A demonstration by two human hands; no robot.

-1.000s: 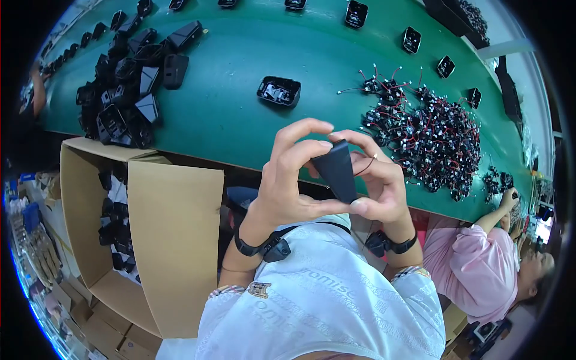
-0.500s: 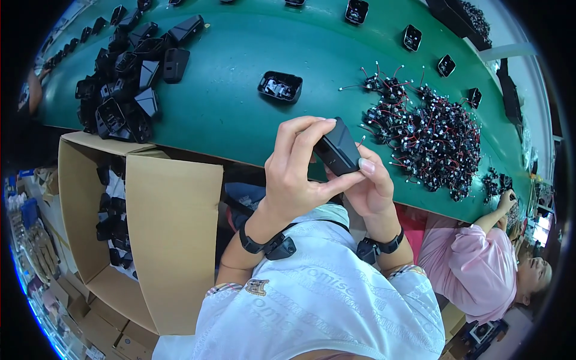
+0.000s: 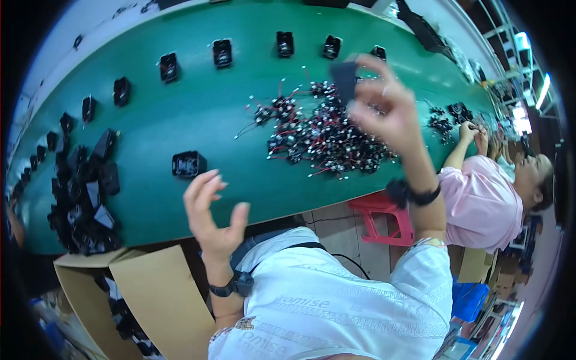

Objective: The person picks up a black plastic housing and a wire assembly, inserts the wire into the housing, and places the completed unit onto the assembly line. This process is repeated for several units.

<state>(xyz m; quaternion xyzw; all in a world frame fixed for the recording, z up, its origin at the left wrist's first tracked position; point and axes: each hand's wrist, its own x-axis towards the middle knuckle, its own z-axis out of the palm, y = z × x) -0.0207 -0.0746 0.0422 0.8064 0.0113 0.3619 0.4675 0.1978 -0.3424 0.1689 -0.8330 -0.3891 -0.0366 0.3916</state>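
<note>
My right hand [image 3: 387, 108], raised over the far part of the pile, grips a black plastic housing [image 3: 344, 83] between thumb and fingers; both are smeared by motion. Below it on the green table [image 3: 234, 114] spreads the pile of small black parts [image 3: 336, 135] with red and black wires and white connectors. My left hand [image 3: 211, 213] holds nothing, its fingers curved and spread apart. Just beyond its fingertips stands an open black housing [image 3: 187, 164] with its hollow inside facing up.
A row of open black housings [image 3: 222, 53] curves along the table's far side. At the left, black housings [image 3: 87, 192] lie heaped above a cardboard box [image 3: 159, 288]. A red stool [image 3: 387, 221] stands under the edge; a co-worker in pink [image 3: 483, 201] works at the right.
My hands have parted. The right has carried the black housing up and rightward over the wired parts; the left has let go and moved left. The view has turned right.
</note>
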